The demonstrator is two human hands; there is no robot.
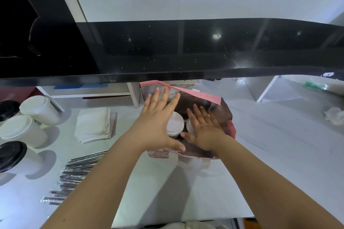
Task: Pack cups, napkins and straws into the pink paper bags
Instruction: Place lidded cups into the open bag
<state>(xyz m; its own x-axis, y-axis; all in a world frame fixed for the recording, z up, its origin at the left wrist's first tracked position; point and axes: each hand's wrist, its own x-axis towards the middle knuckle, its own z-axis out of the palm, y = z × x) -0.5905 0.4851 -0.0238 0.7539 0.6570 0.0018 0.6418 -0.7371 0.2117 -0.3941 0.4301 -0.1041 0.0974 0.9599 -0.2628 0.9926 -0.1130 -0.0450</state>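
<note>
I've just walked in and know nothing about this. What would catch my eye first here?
The left hand and right hand spread flat over an open pink paper bag at the middle of the table, with two white-lidded cups standing inside. To the left sit more lidded cups, a stack of napkins and wrapped straws. A glossy black counter runs across behind.

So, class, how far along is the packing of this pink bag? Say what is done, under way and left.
Done: two white-lidded cups stand inside the pink bag. Under way: the left hand and right hand spread flat over its mouth, holding nothing. Left: the napkins and straws lie on the table beside it; four more cups wait at the far left.
</note>
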